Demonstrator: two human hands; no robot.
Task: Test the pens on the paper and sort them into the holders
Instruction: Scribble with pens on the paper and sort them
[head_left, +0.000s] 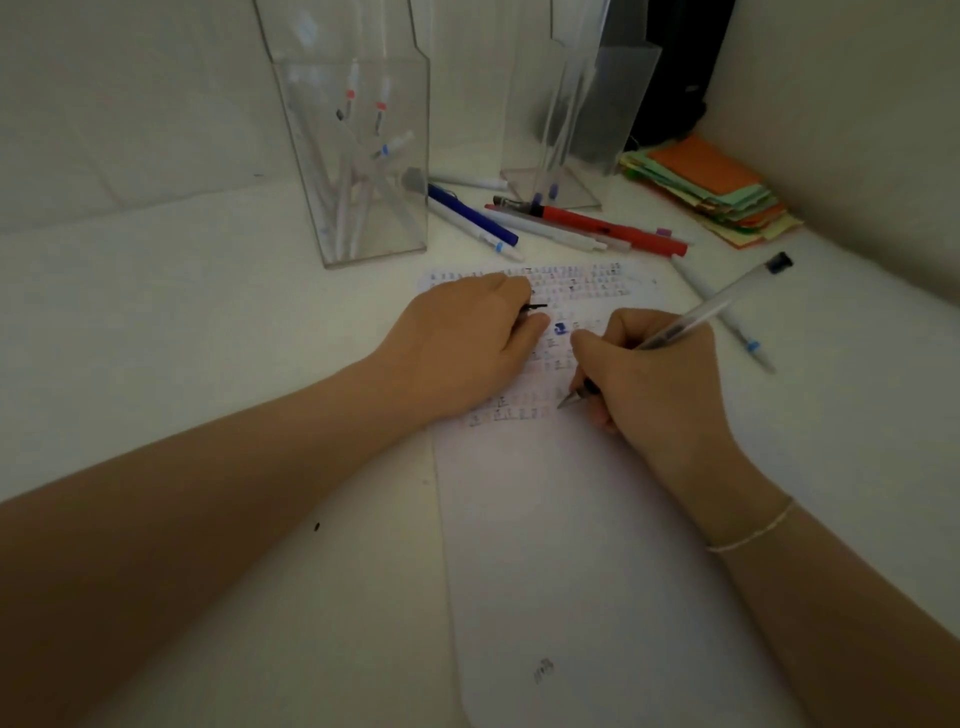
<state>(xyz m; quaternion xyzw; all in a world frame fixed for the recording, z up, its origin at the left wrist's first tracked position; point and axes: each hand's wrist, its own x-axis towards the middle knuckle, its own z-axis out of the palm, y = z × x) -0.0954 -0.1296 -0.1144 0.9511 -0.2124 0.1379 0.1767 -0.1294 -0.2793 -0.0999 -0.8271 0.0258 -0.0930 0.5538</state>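
My right hand (649, 379) grips a clear-barrelled pen (722, 306) with a dark cap end, its tip touching the white paper (571, 519) among rows of small ink marks. My left hand (462, 343) rests on the paper's upper left, fingers curled around a small black pen cap (535, 307). At the back left stands a clear holder (358, 156) with several pens inside. A second clear holder (556, 119), behind the loose pens, contains two thin pens. Loose pens lie between them: a blue pen (472, 215), a red pen (613, 228), white pens (550, 228).
Another white pen (727, 317) lies right of the paper, under the held pen. A stack of coloured paper notes (711, 192) sits at the back right by the wall. A dark object (680, 73) stands in the back corner. Walls close in behind and right.
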